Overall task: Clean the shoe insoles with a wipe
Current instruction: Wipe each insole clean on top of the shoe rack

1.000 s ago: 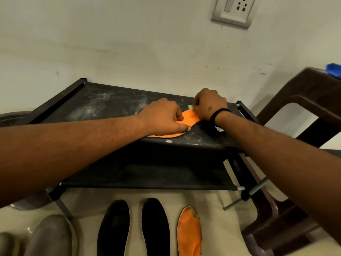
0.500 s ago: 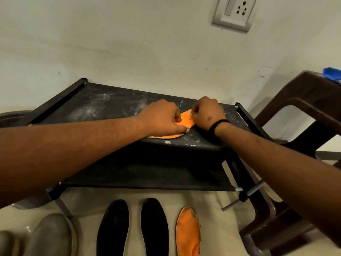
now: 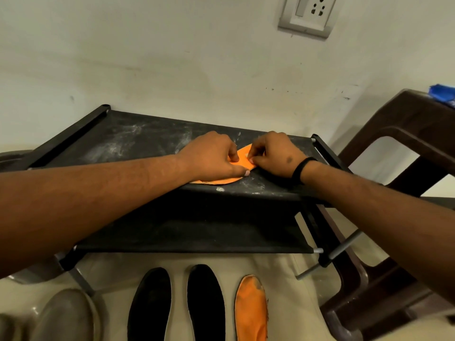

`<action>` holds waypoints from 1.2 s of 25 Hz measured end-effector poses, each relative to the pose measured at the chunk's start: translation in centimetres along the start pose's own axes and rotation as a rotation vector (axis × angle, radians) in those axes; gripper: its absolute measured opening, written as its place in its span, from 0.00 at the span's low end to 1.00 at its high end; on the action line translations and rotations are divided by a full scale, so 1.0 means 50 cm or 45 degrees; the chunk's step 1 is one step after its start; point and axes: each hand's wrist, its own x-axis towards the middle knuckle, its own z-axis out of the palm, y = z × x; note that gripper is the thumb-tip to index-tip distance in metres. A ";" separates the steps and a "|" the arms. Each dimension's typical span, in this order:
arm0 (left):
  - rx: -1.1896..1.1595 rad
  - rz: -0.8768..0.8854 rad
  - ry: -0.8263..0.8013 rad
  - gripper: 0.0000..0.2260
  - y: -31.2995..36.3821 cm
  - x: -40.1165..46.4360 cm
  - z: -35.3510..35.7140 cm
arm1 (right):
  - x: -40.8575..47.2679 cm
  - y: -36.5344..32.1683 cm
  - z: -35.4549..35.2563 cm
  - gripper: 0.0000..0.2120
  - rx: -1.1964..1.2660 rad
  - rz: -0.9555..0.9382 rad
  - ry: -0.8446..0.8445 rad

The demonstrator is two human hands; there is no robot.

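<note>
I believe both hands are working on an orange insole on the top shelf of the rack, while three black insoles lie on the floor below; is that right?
Not quite. The head view shows only two black insoles on the floor, with an orange one beside them. The rest holds: the left hand and right hand are on an orange insole on the rack.

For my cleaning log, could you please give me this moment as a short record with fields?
Work surface: black fabric shelf of a shoe rack, streaked with white dust
Item being cleaned: orange foam insole lying flat on the shelf
Left hand: presses the insole down, fingers curled onto it
Right hand: fingers curled at the insole's far end; the wipe itself cannot be made out
Waiting on floor: two black insoles and a second orange insole, side by side
Nearby: dark brown plastic chair, wall socket
</note>
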 end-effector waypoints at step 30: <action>-0.025 0.007 0.010 0.23 0.002 -0.001 -0.002 | -0.008 0.041 0.007 0.08 -0.046 0.035 0.085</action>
